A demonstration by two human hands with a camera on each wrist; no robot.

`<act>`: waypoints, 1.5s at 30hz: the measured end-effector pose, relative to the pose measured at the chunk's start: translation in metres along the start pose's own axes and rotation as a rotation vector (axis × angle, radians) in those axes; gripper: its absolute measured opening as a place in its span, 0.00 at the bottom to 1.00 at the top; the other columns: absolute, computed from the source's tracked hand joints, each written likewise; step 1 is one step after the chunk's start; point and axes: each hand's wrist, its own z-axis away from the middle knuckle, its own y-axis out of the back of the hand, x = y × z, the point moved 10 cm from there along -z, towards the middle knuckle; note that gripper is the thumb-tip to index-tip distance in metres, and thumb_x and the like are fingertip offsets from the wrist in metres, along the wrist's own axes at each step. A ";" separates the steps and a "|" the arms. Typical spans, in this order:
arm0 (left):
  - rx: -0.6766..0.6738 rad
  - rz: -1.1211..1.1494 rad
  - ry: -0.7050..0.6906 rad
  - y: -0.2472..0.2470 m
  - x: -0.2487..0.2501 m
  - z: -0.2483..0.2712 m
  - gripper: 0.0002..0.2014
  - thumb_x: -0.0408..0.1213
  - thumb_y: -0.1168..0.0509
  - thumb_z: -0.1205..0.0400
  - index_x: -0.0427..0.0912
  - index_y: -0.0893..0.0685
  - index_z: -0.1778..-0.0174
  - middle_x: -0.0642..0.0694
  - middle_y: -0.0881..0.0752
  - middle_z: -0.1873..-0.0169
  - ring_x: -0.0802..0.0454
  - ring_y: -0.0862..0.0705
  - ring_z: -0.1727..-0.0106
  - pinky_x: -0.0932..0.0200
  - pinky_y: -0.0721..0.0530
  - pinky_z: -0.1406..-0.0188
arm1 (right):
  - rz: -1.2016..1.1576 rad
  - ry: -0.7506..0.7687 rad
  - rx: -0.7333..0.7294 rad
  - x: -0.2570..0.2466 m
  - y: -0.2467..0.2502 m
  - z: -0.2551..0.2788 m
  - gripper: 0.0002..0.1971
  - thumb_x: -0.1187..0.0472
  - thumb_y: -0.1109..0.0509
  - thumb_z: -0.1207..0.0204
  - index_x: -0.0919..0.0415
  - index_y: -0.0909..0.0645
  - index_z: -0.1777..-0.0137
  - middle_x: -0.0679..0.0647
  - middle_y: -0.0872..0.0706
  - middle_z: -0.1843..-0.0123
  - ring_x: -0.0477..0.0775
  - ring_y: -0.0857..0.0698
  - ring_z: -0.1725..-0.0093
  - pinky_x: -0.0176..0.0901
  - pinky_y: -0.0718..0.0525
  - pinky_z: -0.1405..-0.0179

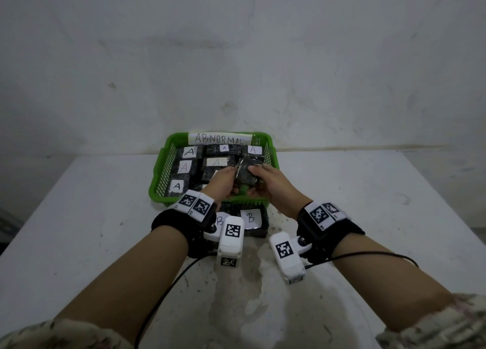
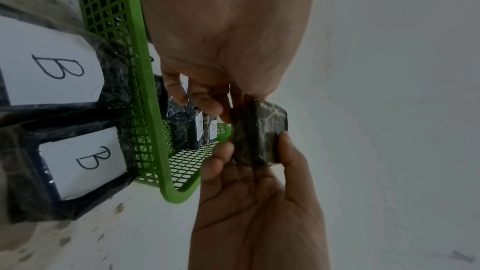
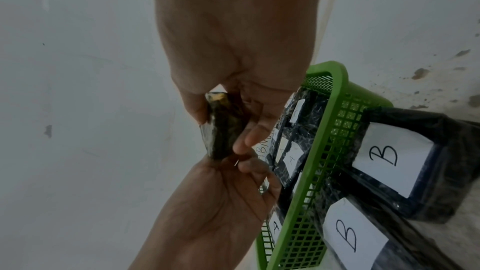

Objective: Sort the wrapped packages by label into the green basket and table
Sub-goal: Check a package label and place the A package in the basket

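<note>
Both hands on one dark wrapped pkg (image 1: 246, 174), held above the green basket (image 1: 160, 175): left hand (image 1: 223, 181) and right hand (image 1: 268, 183) each pinch it, label not visible. A-labelled pkgs (image 1: 190, 152) sit in basket; two B-labelled pkgs (image 1: 251, 218) on table (image 1: 79, 217) just in front.

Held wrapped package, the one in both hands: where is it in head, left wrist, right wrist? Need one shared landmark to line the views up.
Head: held package, centre, over the basket's near right part, between both hands.
Left wrist: held package, right of centre, pinched from above and below.
Right wrist: held package, left of centre, seen edge-on.
Landmark: green basket, B-labelled packages against its near wall.
</note>
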 end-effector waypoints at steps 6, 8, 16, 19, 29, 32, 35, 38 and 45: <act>-0.013 0.054 0.015 -0.003 -0.003 0.002 0.10 0.40 0.49 0.12 0.42 0.25 0.45 0.44 0.20 0.61 0.53 0.25 0.70 0.60 0.25 0.68 | 0.230 0.151 0.113 -0.012 0.008 0.002 0.21 0.65 0.25 0.27 0.58 0.27 0.36 0.55 0.17 0.53 0.51 0.19 0.69 0.39 0.20 0.72; -0.031 0.189 0.001 -0.004 -0.002 0.006 0.09 0.43 0.50 0.11 0.46 0.26 0.43 0.46 0.19 0.59 0.52 0.21 0.67 0.56 0.20 0.62 | 0.289 0.210 0.180 -0.018 0.015 0.004 0.22 0.64 0.24 0.27 0.58 0.26 0.36 0.53 0.17 0.53 0.47 0.20 0.69 0.36 0.21 0.75; -0.095 0.330 -0.038 -0.007 -0.001 0.007 0.09 0.40 0.49 0.12 0.43 0.27 0.40 0.43 0.16 0.54 0.53 0.13 0.63 0.59 0.14 0.62 | 0.114 0.206 0.087 -0.024 0.007 0.007 0.17 0.56 0.40 0.15 0.60 0.24 0.30 0.57 0.13 0.53 0.54 0.12 0.71 0.40 0.12 0.71; -0.124 0.321 -0.009 -0.012 -0.005 0.008 0.08 0.40 0.49 0.11 0.46 0.26 0.51 0.42 0.16 0.53 0.49 0.15 0.58 0.53 0.16 0.54 | 0.094 0.241 0.141 -0.026 0.013 0.005 0.17 0.61 0.38 0.16 0.68 0.23 0.31 0.62 0.13 0.55 0.51 0.13 0.76 0.39 0.12 0.74; -0.140 0.305 0.025 -0.014 -0.010 0.007 0.08 0.42 0.50 0.11 0.45 0.28 0.52 0.45 0.17 0.57 0.49 0.16 0.59 0.54 0.17 0.56 | 0.025 0.239 0.068 -0.022 0.009 0.005 0.24 0.71 0.33 0.21 0.68 0.29 0.25 0.59 0.20 0.62 0.51 0.12 0.74 0.40 0.10 0.68; -0.104 0.372 0.027 -0.011 -0.009 0.005 0.08 0.41 0.49 0.12 0.44 0.25 0.48 0.42 0.17 0.55 0.48 0.17 0.58 0.53 0.18 0.55 | -0.001 0.210 0.024 -0.017 0.006 0.007 0.28 0.74 0.30 0.24 0.64 0.29 0.24 0.57 0.17 0.56 0.55 0.11 0.66 0.44 0.09 0.58; -0.040 0.469 0.025 -0.002 -0.007 0.002 0.12 0.35 0.43 0.14 0.42 0.26 0.35 0.42 0.18 0.46 0.44 0.17 0.45 0.54 0.18 0.52 | 0.007 0.192 0.010 -0.015 0.007 0.009 0.31 0.79 0.32 0.26 0.59 0.28 0.24 0.56 0.19 0.50 0.58 0.13 0.53 0.51 0.11 0.48; 0.014 0.378 -0.109 0.010 0.004 0.003 0.18 0.25 0.34 0.21 0.45 0.25 0.37 0.46 0.19 0.45 0.46 0.19 0.42 0.60 0.17 0.54 | -0.111 0.056 -0.077 -0.003 0.002 0.008 0.26 0.73 0.38 0.21 0.53 0.28 0.25 0.59 0.16 0.39 0.59 0.14 0.45 0.59 0.16 0.42; -0.193 0.250 -0.137 -0.015 0.021 0.019 0.15 0.45 0.34 0.21 0.46 0.16 0.40 0.44 0.15 0.44 0.48 0.17 0.43 0.55 0.16 0.44 | -0.223 0.058 -0.008 0.000 0.010 0.007 0.17 0.61 0.45 0.13 0.65 0.25 0.29 0.65 0.20 0.35 0.62 0.18 0.38 0.51 0.16 0.42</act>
